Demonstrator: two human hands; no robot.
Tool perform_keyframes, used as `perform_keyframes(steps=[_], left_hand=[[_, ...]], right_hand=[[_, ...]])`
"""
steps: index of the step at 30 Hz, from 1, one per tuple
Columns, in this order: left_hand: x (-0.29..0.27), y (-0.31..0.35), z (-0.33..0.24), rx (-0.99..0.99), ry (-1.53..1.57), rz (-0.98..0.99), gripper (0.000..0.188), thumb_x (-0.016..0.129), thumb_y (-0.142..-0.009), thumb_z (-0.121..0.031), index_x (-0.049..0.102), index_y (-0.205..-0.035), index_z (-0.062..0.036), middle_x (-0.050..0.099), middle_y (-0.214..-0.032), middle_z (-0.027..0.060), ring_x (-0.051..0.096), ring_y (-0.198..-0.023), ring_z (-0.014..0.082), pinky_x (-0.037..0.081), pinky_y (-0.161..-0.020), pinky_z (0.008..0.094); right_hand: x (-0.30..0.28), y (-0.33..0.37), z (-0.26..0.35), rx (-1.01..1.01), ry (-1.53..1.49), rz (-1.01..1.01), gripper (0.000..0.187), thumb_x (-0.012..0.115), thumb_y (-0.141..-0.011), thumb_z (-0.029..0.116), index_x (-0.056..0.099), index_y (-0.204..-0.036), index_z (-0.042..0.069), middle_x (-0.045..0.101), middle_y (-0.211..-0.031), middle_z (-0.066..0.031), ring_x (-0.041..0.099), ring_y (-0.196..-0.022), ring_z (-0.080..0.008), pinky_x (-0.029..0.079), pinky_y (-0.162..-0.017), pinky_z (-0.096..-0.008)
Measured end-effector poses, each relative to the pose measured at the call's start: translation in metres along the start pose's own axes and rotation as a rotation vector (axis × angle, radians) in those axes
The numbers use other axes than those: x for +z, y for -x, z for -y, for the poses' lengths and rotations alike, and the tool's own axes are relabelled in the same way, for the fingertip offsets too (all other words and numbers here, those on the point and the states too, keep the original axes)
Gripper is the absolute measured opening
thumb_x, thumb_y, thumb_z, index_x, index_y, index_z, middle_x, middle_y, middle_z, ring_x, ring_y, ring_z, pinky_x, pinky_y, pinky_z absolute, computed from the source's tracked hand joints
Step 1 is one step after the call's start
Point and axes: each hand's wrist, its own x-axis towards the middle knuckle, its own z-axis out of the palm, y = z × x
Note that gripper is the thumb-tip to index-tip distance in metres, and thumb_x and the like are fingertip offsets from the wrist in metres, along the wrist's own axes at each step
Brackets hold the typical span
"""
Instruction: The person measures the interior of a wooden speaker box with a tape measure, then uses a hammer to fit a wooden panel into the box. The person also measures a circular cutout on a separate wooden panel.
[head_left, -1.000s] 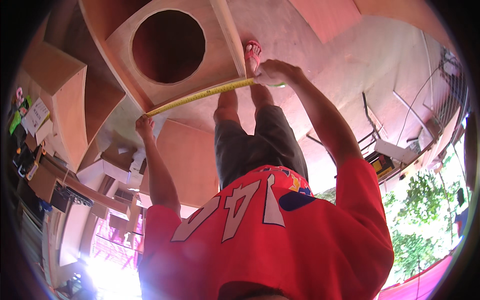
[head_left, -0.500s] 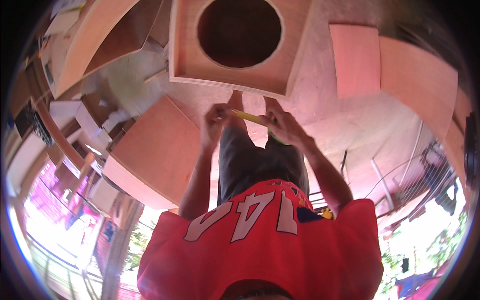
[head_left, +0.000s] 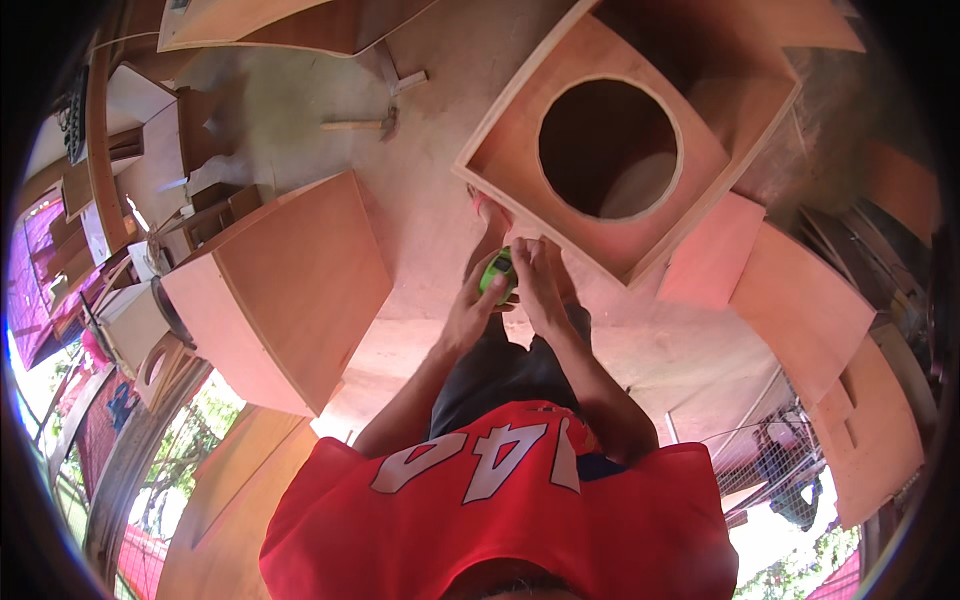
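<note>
Clock positions read from the hands, 12 toward the top.

Nearest, at 6: red cloth shirt (head_left: 500,530) with white, dark-edged figures; just above it, dark shorts (head_left: 485,385).

At centre, above the shorts: rounded green tape measure (head_left: 497,275) with a dark patch on its face. Left hand (head_left: 468,312) grasps it, thumb lying across the case. Right hand (head_left: 537,285) is close up on the 3 o'clock side, fingers bent; cannot tell whether it grips anything.

Just beyond, toward 11: a foot (head_left: 492,212) in a red sandal.

Close at 1: open-sided reddish-brown plywood box (head_left: 700,152) with a large round hole in its inner panel, turned cornerwise, near edge just past the right fingers.

At 9, farther off: square-edged wooden box (head_left: 305,275), pale on one side. At 3: flat rectangular wooden panel (head_left: 715,250), a longer brown sheet (head_left: 795,310) behind it.

Between 10 and 11, on the floor: wooden-handled hammer (head_left: 352,126).

Well out at 4: wire mesh (head_left: 745,465).
</note>
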Motion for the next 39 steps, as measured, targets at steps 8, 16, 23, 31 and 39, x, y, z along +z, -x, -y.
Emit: perform_keyframes(steps=[8, 16, 23, 31, 39], left_hand=[[-0.104, -0.028, -0.167, 0.508, -0.332, -0.226, 0.062, 0.065, -0.099, -0.030, 0.041, -0.148, -0.0006, 0.059, -0.134, 0.0151, 0.061, -0.115, 0.0256, 0.048, -0.101, 0.0372], [-0.148, -0.089, -0.420, 1.218, -1.115, -0.883, 0.063, 0.071, -0.093, -0.037, 0.049, -0.143, -0.0067, 0.061, -0.129, 0.0188, 0.062, -0.115, 0.0353, 0.048, -0.098, 0.0422], [-0.161, -0.181, -0.499, 1.166, -1.210, -0.669, 0.071, 0.076, -0.083, -0.033, 0.047, -0.143, -0.0080, 0.054, -0.136, 0.0209, 0.052, -0.122, 0.0443, 0.043, -0.102, 0.0512], [-0.146, -0.217, -0.461, 1.584, -1.022, -1.155, 0.061, 0.070, -0.088, -0.030, 0.047, -0.142, -0.0133, 0.047, -0.144, 0.0196, 0.045, -0.127, 0.0459, 0.039, -0.105, 0.0554], [-0.076, -0.172, -0.106, 0.166, 0.179, -0.659, 0.050, 0.047, -0.105, -0.040, 0.055, -0.126, 0.0044, 0.058, -0.124, 0.0179, 0.053, -0.118, 0.0287, 0.039, -0.103, 0.0403]], right_hand=[[0.039, -0.027, 0.049, -0.236, 0.000, 0.190, 0.044, 0.055, -0.105, 0.037, 0.049, -0.129, 0.000, 0.060, -0.120, -0.0106, 0.060, -0.111, -0.0192, 0.046, -0.099, -0.0329], [-0.004, -0.054, 0.013, -0.109, -0.056, -0.062, 0.022, 0.059, -0.102, 0.021, 0.055, -0.109, 0.001, 0.061, -0.099, -0.0065, 0.060, -0.093, -0.0136, 0.049, -0.087, -0.0291], [-0.051, -0.041, 0.011, -0.231, 0.183, -0.062, 0.026, 0.055, -0.105, 0.028, 0.054, -0.106, 0.001, 0.059, -0.097, -0.0037, 0.058, -0.090, -0.0125, 0.047, -0.085, -0.0284], [-0.059, -0.029, 0.017, 0.014, 0.295, -0.147, 0.035, 0.057, -0.104, 0.033, 0.056, -0.119, 0.001, 0.063, -0.108, -0.0066, 0.062, -0.101, -0.0173, 0.048, -0.088, -0.0306], [-0.104, -0.066, 0.054, -0.103, 0.363, -0.185, 0.033, 0.059, -0.103, 0.034, 0.059, -0.119, 0.006, 0.066, -0.107, -0.0052, 0.063, -0.099, -0.0141, 0.049, -0.091, -0.0302]])
